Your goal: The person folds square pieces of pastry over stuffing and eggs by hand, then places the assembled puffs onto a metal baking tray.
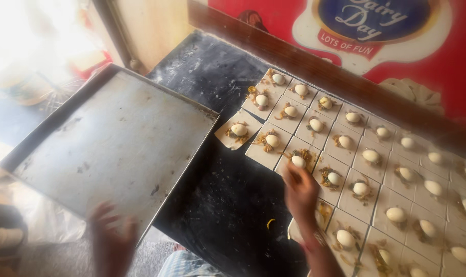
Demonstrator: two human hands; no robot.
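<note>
Head view, looking down on a dark, flour-dusted surface (228,205). The right hand (300,192) is seen extended over a grid of pale dough squares (346,154), each topped with a peeled boiled egg and a little brownish filling. The fingertips of this hand are placed on or just at one egg (298,161), which lies on the square at the near left edge of the grid; the hand is motion-blurred, so whether its grip is closed on the egg or merely touching it cannot be told. Directly beneath the wrist, a further square with filling is partly hidden by the hand. Beyond the fingertips, away from the person, the remaining squares are laid out in rows, edge to edge, running off to the right of the hand. One separate dough square (237,132) with its egg is set slightly apart from the grid, to the left of and beyond the fingertips, at an angle to the rows.

The left hand (111,241) is shown at the near edge of a large, worn metal baking tray (115,138), with the fingers resting on or over its rim; blur prevents the grip from being judged as wide or narrow. The tray is held tilted, well to the left of the right hand, with its far corner near the separate square. A red printed panel (448,61) is visible behind the grid.
</note>
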